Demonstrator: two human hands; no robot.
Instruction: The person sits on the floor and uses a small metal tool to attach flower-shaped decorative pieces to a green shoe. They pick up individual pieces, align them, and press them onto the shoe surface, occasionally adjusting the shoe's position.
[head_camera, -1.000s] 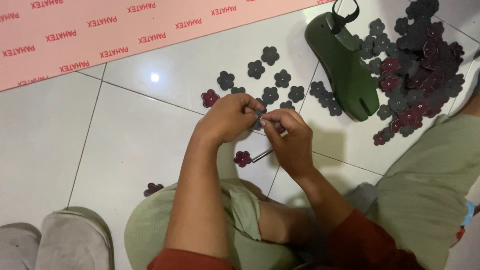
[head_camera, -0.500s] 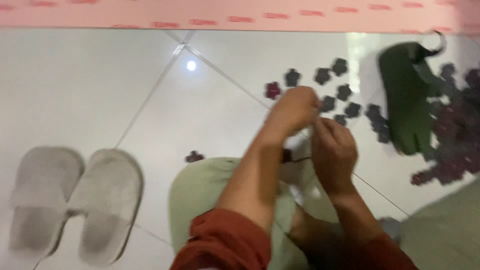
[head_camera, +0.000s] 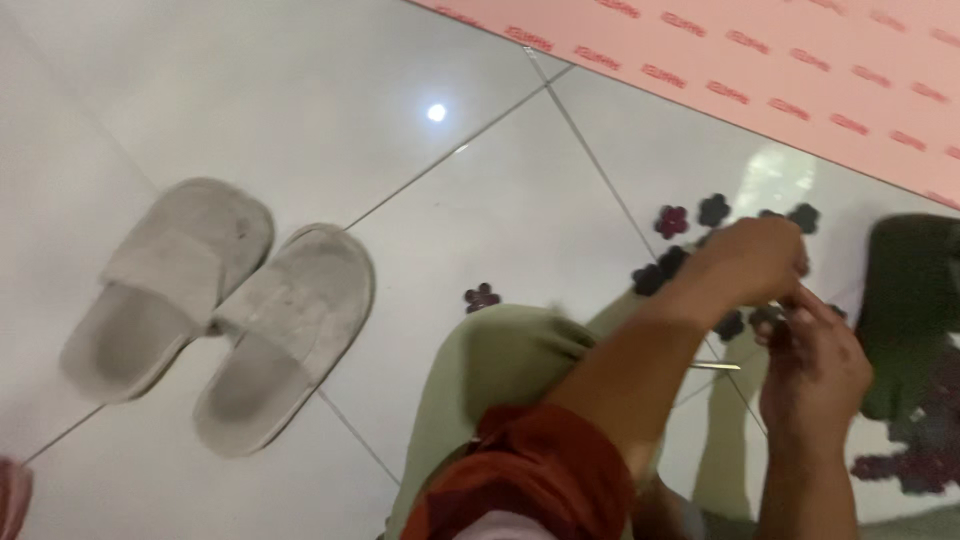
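Nearest the camera: rust-red sleeve (head_camera: 545, 470), then a knee in olive-green trousers (head_camera: 490, 375), soft woven cloth. Both forearms reach out over it.

Right hand (head_camera: 815, 365) is curled narrow, fingertips pinched on a small dark flower-shaped piece (head_camera: 768, 318). Left hand (head_camera: 755, 258) is closed over the same spot from above, fingers bunched tight; what exactly it grips is hidden by its own knuckles. So the piece sits between the two hands, above the floor and right of the knee. A thin pale needle-like sliver (head_camera: 715, 366) shows just below the hands; too blurred to name surely.

Judgement on handling: the flower piece looks like flat cut felt or foam, very light, soft, floppy, not fragile and not slippery. Best taken by a fingertip pinch at a petal edge or across the centre.

Further out, loose flower cutouts (head_camera: 712, 210) lie on the glossy white floor tiles (head_camera: 500, 200), some dark grey, some maroon; one maroon cutout (head_camera: 482, 296) lies apart, left of the knee. A dark green sandal (head_camera: 910, 300) sits at right, with more maroon pieces (head_camera: 920, 470) by it. At left, a pair of grey plush slippers (head_camera: 225, 305), open-toed, side by side and touching. Farthest, a pink printed sheet (head_camera: 800, 70) along the top.
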